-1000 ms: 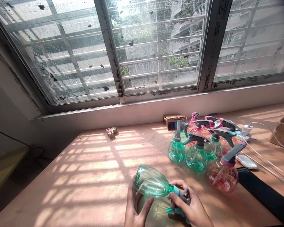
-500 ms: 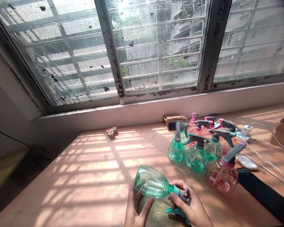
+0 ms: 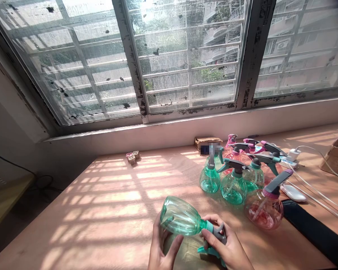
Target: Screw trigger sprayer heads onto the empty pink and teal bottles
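Note:
A clear green spray bottle (image 3: pixel 181 217) lies tilted on its side between my hands, its base to the left and its grey and teal spray head to the right. My left hand (image 3: pixel 165 243) cups the base end, thumb below and fingers behind the plastic. My right hand (image 3: pixel 224 240) is closed around the collar and spray head, the thumb on the collar. The teal nozzle points down to the left, low over the table. No liquid shows plainly in this bottle.
Several green spray bottles (image 3: pixel 233 191) and pink ones (image 3: pixel 264 210) stand to the right, some holding liquid. A black flat case (image 3: pixel 312 228), white cables, a white mouse-like object (image 3: pixel 293 192) and cardboard box (image 3: pixel 336 157) lie beyond. Small blocks (image 3: pixel 132 157) sit far left, near the window wall.

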### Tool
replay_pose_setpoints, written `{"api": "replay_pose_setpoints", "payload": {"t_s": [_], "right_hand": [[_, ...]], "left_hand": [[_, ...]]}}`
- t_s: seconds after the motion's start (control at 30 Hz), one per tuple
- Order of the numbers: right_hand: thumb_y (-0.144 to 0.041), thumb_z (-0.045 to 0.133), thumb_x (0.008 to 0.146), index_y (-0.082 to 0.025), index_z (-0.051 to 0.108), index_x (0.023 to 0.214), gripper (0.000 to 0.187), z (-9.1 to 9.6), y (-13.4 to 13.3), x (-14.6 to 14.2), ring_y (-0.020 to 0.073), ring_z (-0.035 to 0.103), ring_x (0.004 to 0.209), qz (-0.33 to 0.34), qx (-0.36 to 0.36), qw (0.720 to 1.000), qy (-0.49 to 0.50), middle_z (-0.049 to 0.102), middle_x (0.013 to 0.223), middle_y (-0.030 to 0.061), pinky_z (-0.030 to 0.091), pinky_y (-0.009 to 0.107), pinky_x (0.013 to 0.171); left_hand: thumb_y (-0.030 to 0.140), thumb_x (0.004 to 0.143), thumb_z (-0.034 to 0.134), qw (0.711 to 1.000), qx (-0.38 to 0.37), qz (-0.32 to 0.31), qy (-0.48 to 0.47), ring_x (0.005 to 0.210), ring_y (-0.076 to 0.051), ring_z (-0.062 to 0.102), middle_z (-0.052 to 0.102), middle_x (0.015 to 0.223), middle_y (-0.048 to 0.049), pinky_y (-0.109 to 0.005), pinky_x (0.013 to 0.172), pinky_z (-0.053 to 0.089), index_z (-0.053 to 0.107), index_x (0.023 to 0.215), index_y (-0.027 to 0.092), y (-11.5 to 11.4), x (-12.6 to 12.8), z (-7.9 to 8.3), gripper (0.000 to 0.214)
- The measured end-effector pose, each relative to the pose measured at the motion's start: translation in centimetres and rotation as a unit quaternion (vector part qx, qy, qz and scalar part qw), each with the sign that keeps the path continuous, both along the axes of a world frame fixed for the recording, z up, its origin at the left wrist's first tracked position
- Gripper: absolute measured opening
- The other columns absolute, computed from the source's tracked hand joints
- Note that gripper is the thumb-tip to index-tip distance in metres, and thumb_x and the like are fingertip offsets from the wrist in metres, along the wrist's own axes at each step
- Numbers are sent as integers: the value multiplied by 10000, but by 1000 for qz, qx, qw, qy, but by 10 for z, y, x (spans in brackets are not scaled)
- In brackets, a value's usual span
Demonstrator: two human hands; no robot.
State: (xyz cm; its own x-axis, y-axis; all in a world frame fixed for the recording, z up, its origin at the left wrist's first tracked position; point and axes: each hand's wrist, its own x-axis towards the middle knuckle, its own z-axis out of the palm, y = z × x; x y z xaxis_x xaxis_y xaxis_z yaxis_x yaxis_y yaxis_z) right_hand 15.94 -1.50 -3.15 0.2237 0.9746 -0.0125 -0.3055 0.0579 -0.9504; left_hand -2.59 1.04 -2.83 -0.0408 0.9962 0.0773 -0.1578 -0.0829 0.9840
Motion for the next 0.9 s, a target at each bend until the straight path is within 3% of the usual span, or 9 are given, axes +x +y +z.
{"api": "replay_pose_setpoints", "payload": {"t_s": [0.9], "right_hand": [[-643, 882, 747, -203, 726, 1007, 535, 5, -2, 0, 207, 687, 592, -7, -6, 1000, -17, 699, 638, -18, 595, 359, 605]], "left_hand": [[556, 838, 808, 1000, 13, -4, 8, 1251, -319, 713, 745, 1374, -103, -400, 1079, 561, 429, 1579, 312, 0, 0, -4, 868]]}}
